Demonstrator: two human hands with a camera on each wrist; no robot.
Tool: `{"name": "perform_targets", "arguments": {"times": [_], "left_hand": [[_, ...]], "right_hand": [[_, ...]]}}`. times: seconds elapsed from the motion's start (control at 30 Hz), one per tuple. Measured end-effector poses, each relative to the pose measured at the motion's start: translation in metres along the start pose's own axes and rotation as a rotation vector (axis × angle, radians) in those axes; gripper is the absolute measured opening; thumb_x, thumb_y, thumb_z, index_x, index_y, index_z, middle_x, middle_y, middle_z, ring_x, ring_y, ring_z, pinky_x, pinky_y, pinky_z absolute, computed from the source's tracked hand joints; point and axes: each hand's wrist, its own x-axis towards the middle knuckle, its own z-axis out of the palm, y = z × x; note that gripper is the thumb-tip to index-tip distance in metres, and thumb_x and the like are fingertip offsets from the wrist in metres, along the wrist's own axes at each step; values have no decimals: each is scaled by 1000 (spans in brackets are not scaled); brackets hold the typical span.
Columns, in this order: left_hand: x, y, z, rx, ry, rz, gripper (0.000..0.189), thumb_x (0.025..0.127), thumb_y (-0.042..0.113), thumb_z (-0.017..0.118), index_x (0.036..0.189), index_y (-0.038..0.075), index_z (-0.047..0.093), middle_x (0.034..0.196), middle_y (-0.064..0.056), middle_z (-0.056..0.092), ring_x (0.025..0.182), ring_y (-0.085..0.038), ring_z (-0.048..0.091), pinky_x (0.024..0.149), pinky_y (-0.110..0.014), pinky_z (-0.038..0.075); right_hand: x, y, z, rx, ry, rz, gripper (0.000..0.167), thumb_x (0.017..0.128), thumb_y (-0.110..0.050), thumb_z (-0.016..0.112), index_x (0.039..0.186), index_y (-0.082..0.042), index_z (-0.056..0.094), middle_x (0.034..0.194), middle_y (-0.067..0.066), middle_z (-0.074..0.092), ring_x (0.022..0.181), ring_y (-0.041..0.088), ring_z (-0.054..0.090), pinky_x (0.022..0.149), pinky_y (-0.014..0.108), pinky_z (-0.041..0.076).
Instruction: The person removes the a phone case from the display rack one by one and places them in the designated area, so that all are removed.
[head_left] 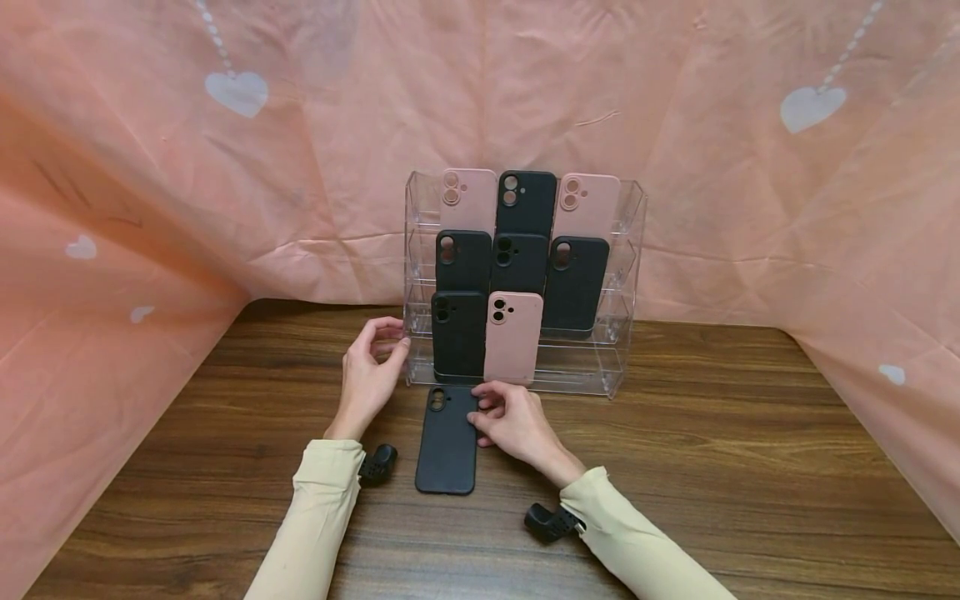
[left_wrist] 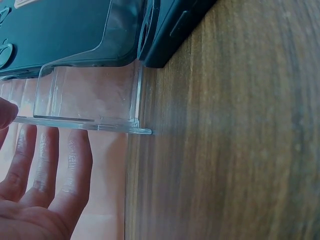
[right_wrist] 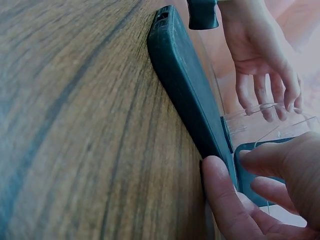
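A transparent stepped display rack holds black and pink phone cases in three rows. My left hand is at its left end, thumb by the front edge and fingers loosely bent. In the left wrist view the fingertips reach the outer face of the side panel. In front of the rack, a black phone case lies on the table, camera cutout at its upper left. My right hand pinches this case near its upper right corner with curled fingers. The undersides of those fingers are hidden in the head view.
The bottom row holds a black case and a pink case side by side. Brown wood-grain table extends to both sides. Pink cloth with white hearts encloses the back and sides. Black cameras sit at both wrists.
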Motion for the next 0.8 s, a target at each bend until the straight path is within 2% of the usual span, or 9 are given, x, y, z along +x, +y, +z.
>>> {"name": "perform_targets", "arguments": {"times": [0.3,0.53,0.8], "left_hand": [[0,0,-1,-6,-10,-16,26,96,10,69,122,11,65,114,-14,69,99,-31,74,64,-22,59],[0,1,-1,-5,-8,-19,27,96,10,68,122,11,65,115,-14,69,99,-30,73,64,-21,59],[0,-1,0,0,-8,-15,27,96,10,68,124,10,65,115,-15,69,100,-31,73,65,-20,59]], "right_hand": [[0,-1,-13,22,88,-36,27,89,-3,75,116,-3,72,97,13,73,69,22,75,55,27,59],[2,-4,-27,-9,162,-103,28,89,-7,77,117,-5,72,97,12,73,68,27,75,57,23,57],[6,-6,-45,-26,230,-143,29,91,-12,77,119,-7,71,100,12,73,80,27,76,58,24,58]]}}
